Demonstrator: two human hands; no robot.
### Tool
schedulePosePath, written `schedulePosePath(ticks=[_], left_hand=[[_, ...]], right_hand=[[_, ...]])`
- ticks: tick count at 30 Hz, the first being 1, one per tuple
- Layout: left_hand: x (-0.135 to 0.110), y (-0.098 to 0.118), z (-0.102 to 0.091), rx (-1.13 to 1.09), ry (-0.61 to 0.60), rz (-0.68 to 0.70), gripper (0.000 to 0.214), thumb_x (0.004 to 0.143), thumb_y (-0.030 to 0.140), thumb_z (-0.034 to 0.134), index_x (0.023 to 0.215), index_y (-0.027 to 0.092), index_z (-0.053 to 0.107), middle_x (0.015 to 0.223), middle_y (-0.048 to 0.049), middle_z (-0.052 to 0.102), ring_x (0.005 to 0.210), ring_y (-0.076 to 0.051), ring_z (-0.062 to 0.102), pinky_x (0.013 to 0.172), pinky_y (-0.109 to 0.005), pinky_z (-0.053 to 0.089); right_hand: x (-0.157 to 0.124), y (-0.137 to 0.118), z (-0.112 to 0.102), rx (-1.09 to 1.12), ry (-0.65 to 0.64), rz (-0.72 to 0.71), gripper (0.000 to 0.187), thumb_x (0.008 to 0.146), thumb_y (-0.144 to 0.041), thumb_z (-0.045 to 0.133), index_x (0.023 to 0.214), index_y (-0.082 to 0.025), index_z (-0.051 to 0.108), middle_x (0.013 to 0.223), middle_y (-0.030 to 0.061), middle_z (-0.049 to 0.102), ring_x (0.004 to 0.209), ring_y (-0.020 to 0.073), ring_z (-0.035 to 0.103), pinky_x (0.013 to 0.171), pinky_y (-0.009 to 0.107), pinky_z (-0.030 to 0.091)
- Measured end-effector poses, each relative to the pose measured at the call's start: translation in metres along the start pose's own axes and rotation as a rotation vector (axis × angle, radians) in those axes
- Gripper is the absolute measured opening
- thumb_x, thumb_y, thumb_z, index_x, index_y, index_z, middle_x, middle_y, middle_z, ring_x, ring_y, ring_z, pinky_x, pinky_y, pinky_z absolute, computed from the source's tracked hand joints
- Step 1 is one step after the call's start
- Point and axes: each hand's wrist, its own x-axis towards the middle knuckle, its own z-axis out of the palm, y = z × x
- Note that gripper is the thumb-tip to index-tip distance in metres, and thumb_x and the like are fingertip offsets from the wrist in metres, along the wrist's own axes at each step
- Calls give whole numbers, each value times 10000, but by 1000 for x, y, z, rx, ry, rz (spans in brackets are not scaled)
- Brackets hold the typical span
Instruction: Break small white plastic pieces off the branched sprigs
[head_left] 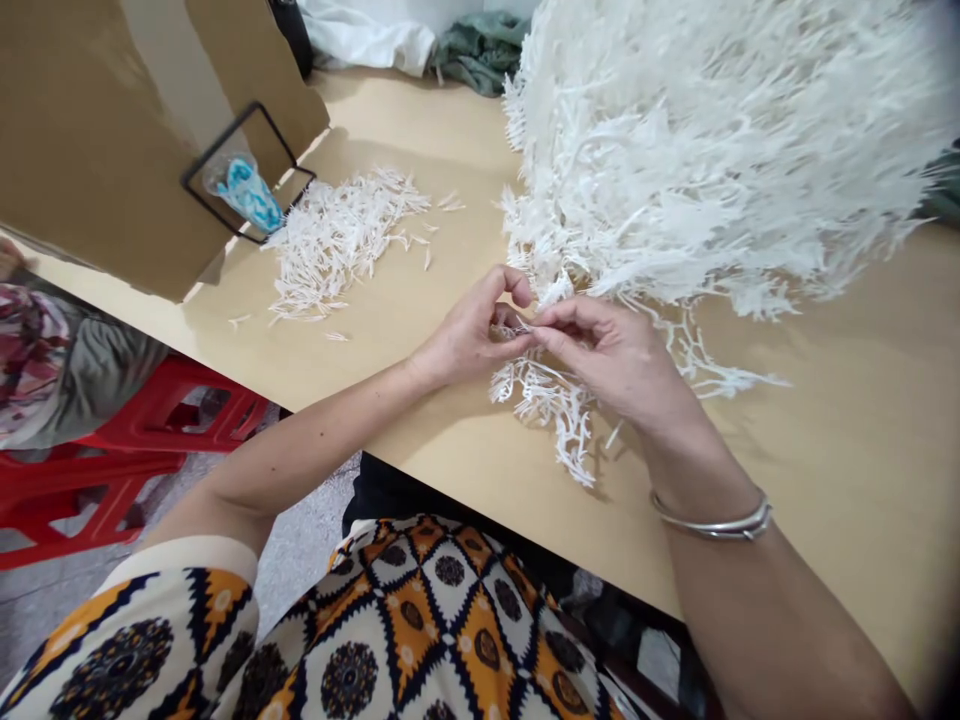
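Observation:
My left hand point(480, 330) and my right hand point(607, 350) meet over the table, fingertips almost touching. Both are closed in a pinch on small white branching plastic sprigs, partly hidden by the fingers. Below and between the hands, a loose strand of white plastic sprigs point(551, 405) lies on the tabletop. Just beyond my right hand rises a large heap of white branching plastic sprigs point(712, 170). To the left of my left hand is a flat pile of small separate white sprigs point(337, 240).
A cardboard box point(112, 130) stands at the left, with a black wire frame point(259, 110) and a clear cup holding something blue and white point(247, 190) against it. Red stools point(180, 410) and a seated person's clothing point(82, 360) are beyond the table's left edge. Cloths point(480, 50) lie at the back.

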Motion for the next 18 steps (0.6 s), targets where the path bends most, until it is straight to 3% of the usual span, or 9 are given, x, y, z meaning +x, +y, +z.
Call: schedulePosePath(ticks=[4, 8, 10, 13, 16, 18], left_hand=[[0, -2, 1, 57, -1, -24, 352, 917, 170, 757, 1121, 219, 474, 1149, -8, 544, 786, -15, 585, 631, -145, 475], [2, -9, -2, 97, 4, 2, 313, 938, 195, 755, 1160, 210, 533, 1192, -24, 595, 765, -17, 599, 634, -162, 476], [2, -11, -3, 169, 3, 25, 293, 942, 163, 753, 1167, 202, 570, 1186, -30, 641, 728, -16, 565, 643, -171, 478], [2, -12, 0, 319, 45, 85, 233, 942, 110, 748, 1124, 183, 623, 1149, -45, 696, 760, -42, 577, 689, -186, 493], [2, -13, 4, 360, 78, 133, 184, 926, 81, 746, 1067, 162, 660, 1076, -46, 713, 799, -65, 624, 725, -199, 511], [3, -14, 5, 336, 63, 138, 111, 935, 116, 753, 1013, 156, 684, 1014, -38, 711, 791, -75, 634, 723, -209, 512]], right_hand=[[-1, 6, 1, -116, 13, -93, 54, 943, -258, 703, 947, -227, 747, 921, 37, 778, 835, 201, 715, 816, 386, 601], [-3, 11, 12, -462, 126, -443, 132, 1042, -222, 572, 989, -223, 693, 1019, 93, 768, 1011, 271, 714, 967, 489, 583], [-4, 11, 17, -585, 170, -588, 180, 1089, -216, 497, 1017, -227, 661, 1011, 100, 749, 1011, 271, 701, 964, 493, 582], [-8, 0, 19, -556, 323, -711, 150, 1097, -203, 484, 1081, -236, 630, 1012, 87, 719, 998, 254, 693, 914, 463, 599], [-12, -21, 17, -456, 498, -730, 120, 1066, -189, 564, 1125, -258, 643, 1029, 70, 705, 1047, 268, 703, 957, 502, 591], [-9, -34, 16, -450, 511, -728, 115, 1052, -198, 614, 1112, -275, 675, 1033, 69, 690, 1072, 280, 701, 957, 511, 591]])
